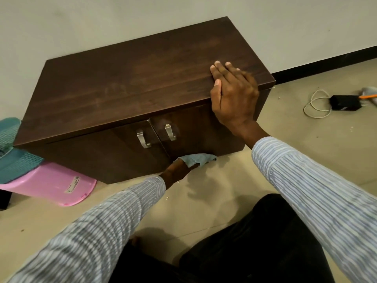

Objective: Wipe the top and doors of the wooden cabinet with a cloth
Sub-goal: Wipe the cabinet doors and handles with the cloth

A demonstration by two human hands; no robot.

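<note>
A low dark wooden cabinet [126,86] stands on the floor against the wall, with two closed doors that carry metal handles [142,137]. My right hand [232,97] lies over the front right edge of the top, fingers flat on the top and thumb along the edge. My left hand [177,170] holds a light blue cloth [197,159] pressed against the bottom edge of the right door [195,131]. Most of that hand's fingers are hidden behind the cloth.
A pink plastic stool [57,184] with a teal mat [14,158] on it sits left of the cabinet. On the tiled floor at right lie a black box [344,103] and a white cable [316,103]. My dark-trousered knees fill the lower foreground.
</note>
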